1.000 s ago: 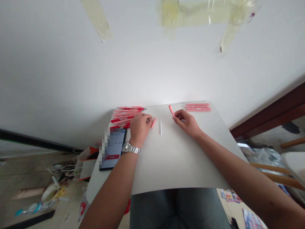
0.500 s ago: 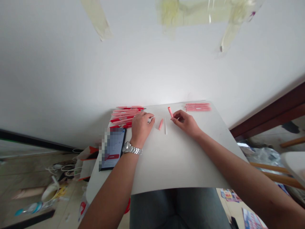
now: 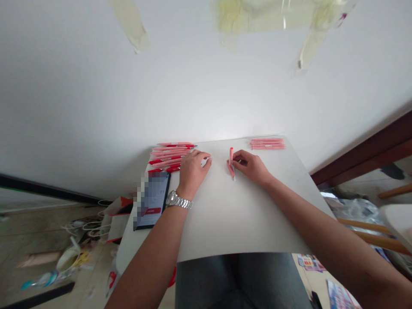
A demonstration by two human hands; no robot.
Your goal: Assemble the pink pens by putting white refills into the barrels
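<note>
Plainly pinched: right hand (image 3: 252,166) grips a pink tube (image 3: 231,152)

Read as a clock about its middle, the table (image 3: 219,227) meets the wall (image 3: 206,86) at twelve and ends over the lap (image 3: 238,283) at six. Pale tabletop runs between the forearms, and a gap parts the hands.

At one, the right hand has thumb and finger closed on the tube, which stands nearly upright. Below it, touching or nearly so, lie a pink piece (image 3: 231,170) and a thin whitish rod (image 3: 234,176). At eleven, the left hand (image 3: 194,169) has thumb and forefinger curved, tips close together; whether they hold something small, I cannot tell.

Crowding that hand, pens (image 3: 170,153) in pink and red lie heaped at ten, with a phone (image 3: 153,205) at nine beside the watch (image 3: 178,200). A neat stack (image 3: 268,144) of pink pens sits at one, near the far edge.

Smooth and matt, the wall carries yellowed tape (image 3: 130,25); the watch is linked metal, the phone a flat slab.
</note>
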